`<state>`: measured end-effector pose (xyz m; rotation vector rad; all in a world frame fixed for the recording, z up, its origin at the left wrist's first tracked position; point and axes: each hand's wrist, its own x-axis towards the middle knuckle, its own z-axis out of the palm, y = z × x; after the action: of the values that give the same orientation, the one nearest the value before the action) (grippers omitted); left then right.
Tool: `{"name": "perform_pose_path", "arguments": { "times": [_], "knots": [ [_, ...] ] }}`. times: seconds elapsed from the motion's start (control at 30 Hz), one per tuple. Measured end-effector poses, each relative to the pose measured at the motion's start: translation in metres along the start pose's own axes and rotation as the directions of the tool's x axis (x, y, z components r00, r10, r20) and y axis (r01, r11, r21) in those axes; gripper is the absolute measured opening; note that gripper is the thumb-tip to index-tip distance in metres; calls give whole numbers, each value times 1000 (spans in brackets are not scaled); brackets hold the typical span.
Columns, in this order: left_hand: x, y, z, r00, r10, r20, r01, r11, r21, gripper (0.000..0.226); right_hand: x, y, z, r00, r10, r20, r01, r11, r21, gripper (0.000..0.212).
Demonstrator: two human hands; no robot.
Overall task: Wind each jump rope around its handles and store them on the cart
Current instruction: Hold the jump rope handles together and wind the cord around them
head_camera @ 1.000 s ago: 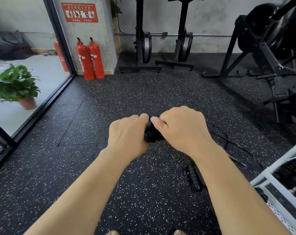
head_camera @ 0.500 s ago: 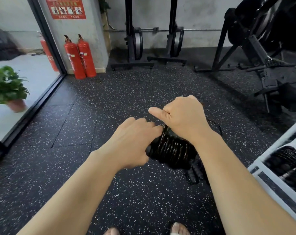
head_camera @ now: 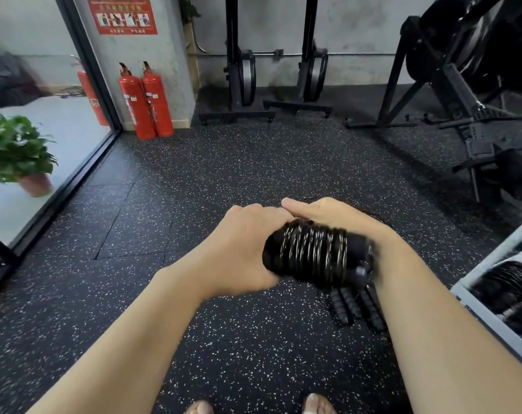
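Black rubber floor point(head_camera: 212, 180) flecked with white runs to a grey wall, where 2 red fire extinguishers point(head_camera: 146, 100) stand beside a glass door; a potted plant point(head_camera: 18, 150) sits beyond the glass. The white cart point(head_camera: 477, 303) at the right edge holds coiled ropes. The left hand point(head_camera: 242, 249) grips one end of the wound jump rope point(head_camera: 313, 255), held level above the floor. The right hand point(head_camera: 328, 213) lies over its far side, thumb straight, fingers hidden, so its grip cannot be told. Loose handles point(head_camera: 355, 306) lie on the floor below.
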<state>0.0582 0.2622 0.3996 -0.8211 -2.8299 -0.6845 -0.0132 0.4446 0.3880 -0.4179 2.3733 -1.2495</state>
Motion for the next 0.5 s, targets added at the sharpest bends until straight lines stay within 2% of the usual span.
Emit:
{"name": "perform_pose_path", "arguments": {
  "times": [0.03, 0.07, 0.13, 0.2, 0.23, 0.3, 0.4, 0.5],
  "knots": [
    [-1, 2, -2, 998, -59, -6, 58, 993, -102, 29, 8, 10, 0, 1000, -11, 7, 11, 1000, 1, 42],
    [-2, 4, -4, 992, -126, -3, 122, 973, -198, 36, 14, 19, 3, 997, -61, -50, 60, 998, -22, 34],
    [-2, 6, -6, 974, -227, -5, 214, 925, -314, 48, 20, 27, 6, 991, 27, -135, -15, 996, 86, 31],
    [1, 4, -6, 953, -303, -27, 273, 891, -362, 51, 13, 17, 17, 979, 199, -42, -192, 971, 142, 42],
    [2, 3, -5, 939, -343, -37, 303, 871, -388, 50, 8, 7, 24, 975, 219, -29, -214, 968, 130, 45],
    [4, 1, -4, 908, -414, -59, 351, 831, -432, 47, 6, -2, 32, 980, 196, -27, -193, 978, 85, 43],
    [5, -1, -2, 866, -490, -100, 398, 795, -458, 39, 12, -7, 37, 967, 195, -166, -182, 979, 86, 40],
    [5, -5, 0, 814, -566, -131, 444, 752, -487, 36, 11, -17, 40, 964, 152, -220, -147, 988, 40, 40]
  ]
}}
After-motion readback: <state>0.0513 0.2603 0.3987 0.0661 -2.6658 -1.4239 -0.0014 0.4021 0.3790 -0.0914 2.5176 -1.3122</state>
